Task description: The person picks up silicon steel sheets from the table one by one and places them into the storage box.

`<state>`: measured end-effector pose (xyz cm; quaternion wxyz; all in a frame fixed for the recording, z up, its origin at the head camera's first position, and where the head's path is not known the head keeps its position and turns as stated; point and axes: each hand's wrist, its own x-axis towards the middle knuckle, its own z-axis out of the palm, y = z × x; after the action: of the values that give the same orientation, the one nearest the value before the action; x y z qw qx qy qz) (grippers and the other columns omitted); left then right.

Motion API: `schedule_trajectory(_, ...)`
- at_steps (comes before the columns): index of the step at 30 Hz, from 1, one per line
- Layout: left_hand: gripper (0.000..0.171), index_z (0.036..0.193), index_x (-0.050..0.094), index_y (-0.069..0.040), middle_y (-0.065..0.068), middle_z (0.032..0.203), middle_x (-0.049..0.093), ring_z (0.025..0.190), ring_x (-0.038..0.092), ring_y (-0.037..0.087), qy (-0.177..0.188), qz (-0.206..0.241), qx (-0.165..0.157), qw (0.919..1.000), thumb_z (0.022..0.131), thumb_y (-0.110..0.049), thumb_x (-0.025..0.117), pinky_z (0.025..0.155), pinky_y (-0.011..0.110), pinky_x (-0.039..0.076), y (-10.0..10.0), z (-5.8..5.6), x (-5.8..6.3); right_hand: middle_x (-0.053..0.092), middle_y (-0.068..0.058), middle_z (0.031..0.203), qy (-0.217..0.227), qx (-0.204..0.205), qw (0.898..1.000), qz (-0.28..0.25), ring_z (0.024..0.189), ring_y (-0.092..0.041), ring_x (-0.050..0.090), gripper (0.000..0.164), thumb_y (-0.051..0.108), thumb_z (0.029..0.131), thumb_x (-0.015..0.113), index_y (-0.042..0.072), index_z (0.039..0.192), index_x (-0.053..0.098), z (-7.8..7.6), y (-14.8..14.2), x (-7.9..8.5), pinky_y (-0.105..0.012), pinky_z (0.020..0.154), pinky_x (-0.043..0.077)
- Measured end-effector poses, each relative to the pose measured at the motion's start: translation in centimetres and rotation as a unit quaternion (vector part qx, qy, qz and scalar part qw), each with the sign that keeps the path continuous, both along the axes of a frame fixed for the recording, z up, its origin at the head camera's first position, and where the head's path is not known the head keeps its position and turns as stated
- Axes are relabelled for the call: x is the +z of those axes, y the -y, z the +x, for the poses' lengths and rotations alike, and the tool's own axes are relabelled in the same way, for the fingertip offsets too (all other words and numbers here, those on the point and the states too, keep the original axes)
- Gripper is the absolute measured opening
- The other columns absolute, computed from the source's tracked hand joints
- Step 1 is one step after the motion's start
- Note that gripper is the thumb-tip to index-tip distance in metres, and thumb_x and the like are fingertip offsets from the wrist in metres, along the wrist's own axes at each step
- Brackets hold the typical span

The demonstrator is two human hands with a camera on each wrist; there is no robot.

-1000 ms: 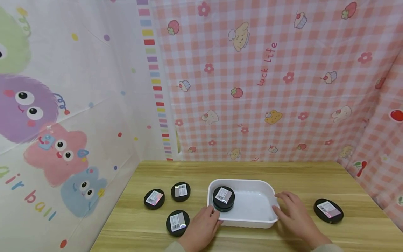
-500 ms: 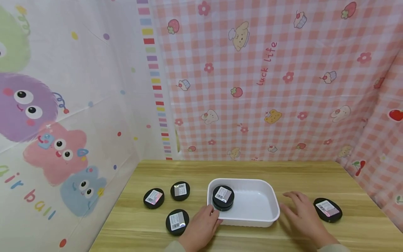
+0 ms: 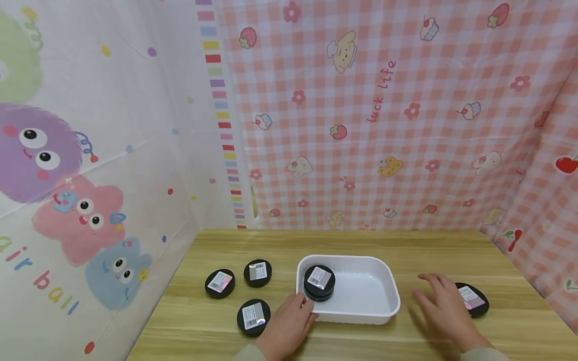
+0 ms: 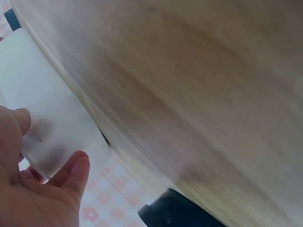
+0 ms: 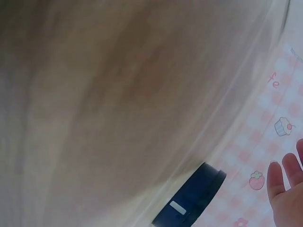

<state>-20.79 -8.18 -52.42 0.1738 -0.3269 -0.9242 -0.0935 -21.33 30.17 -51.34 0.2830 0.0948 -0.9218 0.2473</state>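
White tray (image 3: 366,291), black containers (image 3: 258,273)

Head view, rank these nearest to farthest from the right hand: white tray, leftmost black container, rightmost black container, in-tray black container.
From the right hand:
1. Rightmost black container, on its right, partly hidden behind it.
2. White tray, to its left.
3. In-tray black container, at the tray's left end.
4. Leftmost black container, left beyond the tray.

There are at least five black containers (image 3: 254,318), with five labels (image 3: 319,278) visible. One tray (image 3: 363,291) and one table (image 3: 361,346) are counted. There is one left hand (image 3: 287,325) and one right hand (image 3: 444,307), together two.
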Motion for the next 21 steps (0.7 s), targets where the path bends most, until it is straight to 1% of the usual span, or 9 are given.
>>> schedule_trajectory(4,0.02,0.094,0.058,-0.016,-0.004,0.088,0.048,0.08,0.048,0.013,-0.007,-0.003,0.001,1.0,0.103,-0.034,0.056,0.069,0.025,0.046,0.0,-0.2,-0.3,0.064,-0.027,0.114,0.005,-0.005,1.0,-0.003,0.108,-0.048,0.056,0.036,0.014,0.085,0.077,-0.003,0.114,0.065,-0.1,-0.5,-0.2,-0.06,0.09,0.041)
schedule_trajectory(7,0.02,0.094,0.058,-0.016,-0.004,0.088,0.049,0.081,0.049,0.013,-0.009,-0.004,0.004,0.9999,0.103,-0.034,0.056,0.069,0.026,0.046,0.1,-0.2,-0.3,0.063,-0.029,0.116,0.02,-0.012,1.0,-0.004,0.109,-0.049,0.055,0.037,0.016,0.087,0.076,-0.004,0.116,0.065,0.0,-1.0,-0.3,-0.061,0.091,0.04)
schedule_trajectory(10,0.02,0.094,0.058,-0.017,-0.004,0.088,0.049,0.081,0.049,0.013,-0.006,-0.004,0.007,1.0,0.103,-0.034,0.056,0.069,0.026,0.046,0.0,-0.1,-0.2,0.062,-0.03,0.117,0.035,-0.018,0.999,-0.004,0.11,-0.049,0.054,0.038,0.018,0.088,0.076,-0.004,0.117,0.065,0.0,-1.5,-0.4,-0.062,0.091,0.04)
schedule_trajectory(15,0.02,0.093,0.058,-0.016,-0.003,0.089,0.049,0.082,0.049,0.013,0.007,-0.005,0.012,0.9999,0.104,-0.034,0.056,0.07,0.026,0.047,0.0,0.0,0.1,0.061,-0.032,0.116,0.042,-0.028,0.999,0.003,0.109,-0.05,0.054,0.038,0.02,0.089,0.075,-0.004,0.116,0.064,0.0,-2.2,-0.4,-0.062,0.09,0.04)
schedule_trajectory(21,0.02,0.095,0.059,-0.016,-0.003,0.089,0.05,0.082,0.049,0.013,0.022,-0.011,0.014,0.9996,0.103,-0.034,0.056,0.071,0.026,0.047,0.0,0.1,0.3,0.058,-0.036,0.12,0.068,-0.052,0.996,0.012,0.111,-0.052,0.052,0.042,0.026,0.092,0.072,-0.005,0.119,0.063,0.4,-2.9,-0.2,-0.065,0.09,0.04)
